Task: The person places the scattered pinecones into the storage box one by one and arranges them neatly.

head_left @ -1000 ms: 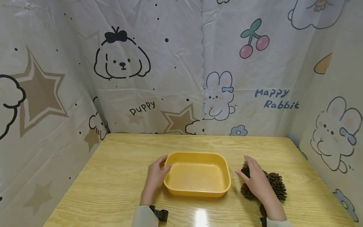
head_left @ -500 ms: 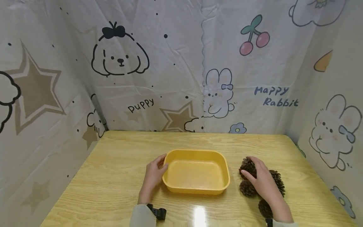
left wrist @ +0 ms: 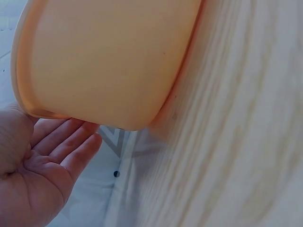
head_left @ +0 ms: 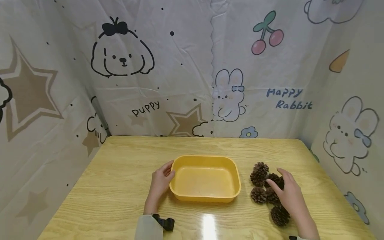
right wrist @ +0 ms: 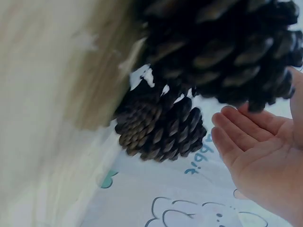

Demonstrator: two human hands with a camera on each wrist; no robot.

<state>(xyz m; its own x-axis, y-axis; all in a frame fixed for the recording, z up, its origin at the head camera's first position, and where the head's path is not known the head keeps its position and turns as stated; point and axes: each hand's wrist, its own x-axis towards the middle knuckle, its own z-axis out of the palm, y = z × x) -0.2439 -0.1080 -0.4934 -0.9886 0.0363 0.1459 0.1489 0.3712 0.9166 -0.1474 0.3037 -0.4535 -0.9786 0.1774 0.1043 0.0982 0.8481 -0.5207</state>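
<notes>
Your right hand (head_left: 290,196) is hovering over the pine cones (head_left: 268,191) with relaxed, spread fingers, not gripping anything; the wrist view shows the palm (right wrist: 265,156) open just beside a cone. Your left hand (head_left: 161,181) rests with loose fingers against the left end of the yellow tray (head_left: 205,196), steadying it rather than gripping it. The cones sit in a loose cluster on the wooden table (head_left: 120,186), just to the right of the tray, about five of them touching or nearly touching.

What I'd watch for: they're bunched so tight that grabbing one could nudge its neighbours and send one rolling toward the right table edge. Those scales also snag, so a second cone might lift along and drop.

Orientation: the tray's long axis runs left to right across the table, open side up. The cones look roundish from the head view, so I can't tell which way their tips point.
</notes>
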